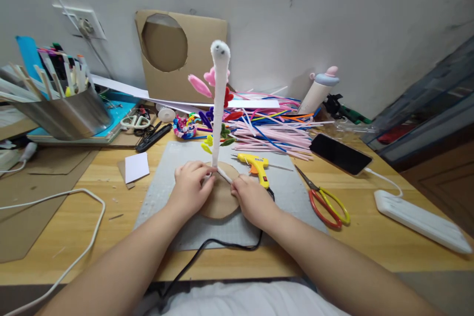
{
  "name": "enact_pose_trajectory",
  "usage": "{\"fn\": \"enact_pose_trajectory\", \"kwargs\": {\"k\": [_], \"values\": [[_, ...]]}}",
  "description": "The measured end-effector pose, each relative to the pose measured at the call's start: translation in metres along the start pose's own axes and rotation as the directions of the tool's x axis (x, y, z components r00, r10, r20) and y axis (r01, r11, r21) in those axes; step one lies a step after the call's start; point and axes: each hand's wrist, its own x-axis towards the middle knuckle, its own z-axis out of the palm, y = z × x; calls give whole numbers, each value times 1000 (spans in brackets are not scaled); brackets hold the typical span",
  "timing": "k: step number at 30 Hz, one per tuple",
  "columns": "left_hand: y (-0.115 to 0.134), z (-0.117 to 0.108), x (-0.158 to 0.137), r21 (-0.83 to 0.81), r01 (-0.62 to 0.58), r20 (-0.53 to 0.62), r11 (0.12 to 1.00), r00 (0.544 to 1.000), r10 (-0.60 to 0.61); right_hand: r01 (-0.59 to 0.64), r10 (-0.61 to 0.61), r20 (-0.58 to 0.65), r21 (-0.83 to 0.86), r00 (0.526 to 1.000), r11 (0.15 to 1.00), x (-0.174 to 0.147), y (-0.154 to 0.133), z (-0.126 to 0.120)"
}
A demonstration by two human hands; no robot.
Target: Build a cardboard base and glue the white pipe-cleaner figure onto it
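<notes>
A tall post wrapped in white fuzzy pipe cleaner point(219, 103) stands upright on a round cardboard disc point(221, 203). Pink, red, purple and green fuzzy petals show behind and beside it. From the post's foot a white pipe cleaner point(224, 176) runs across the disc towards the right. My left hand point(193, 183) is closed, its thumb and fingers pinched at the foot of the post where this piece begins. My right hand point(255, 200) grips the other end of the piece between closed fingers at the disc's right edge. The fingertips partly hide what they hold.
A yellow glue gun point(256, 164) lies on the grey cutting mat point(174, 224), its black cord trailing forward. Scissors point(328, 202), a phone point(339, 154) and a white power strip point(422, 220) lie right. Behind are pink pipe cleaners point(268, 137); a metal holder point(70, 113) stands left.
</notes>
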Motion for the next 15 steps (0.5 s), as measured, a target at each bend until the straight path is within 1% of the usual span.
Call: {"fn": "enact_pose_trajectory", "kwargs": {"k": [4,6,8,10,12,15], "values": [[-4,-2,2,-4,11,-9,1000,1000,-11,-48,66,-60,267,996,962,2,7,-3],[-6,-3,3,-8,16,-14,1000,1000,-16,-36,51,-38,330,998,943,4,10,-6],[-6,-4,3,-12,20,-18,1000,1000,-20,-14,18,-6,357,1000,934,5,11,-7],[-6,-5,4,-18,24,-17,1000,1000,-24,-8,3,13,362,1000,932,5,9,-8],[-6,-5,4,-25,28,-13,999,1000,-29,-23,20,13,326,1000,945,5,6,-8],[-5,-4,3,-39,31,-7,999,999,-31,-61,57,29,200,998,978,5,-3,-8]]}}
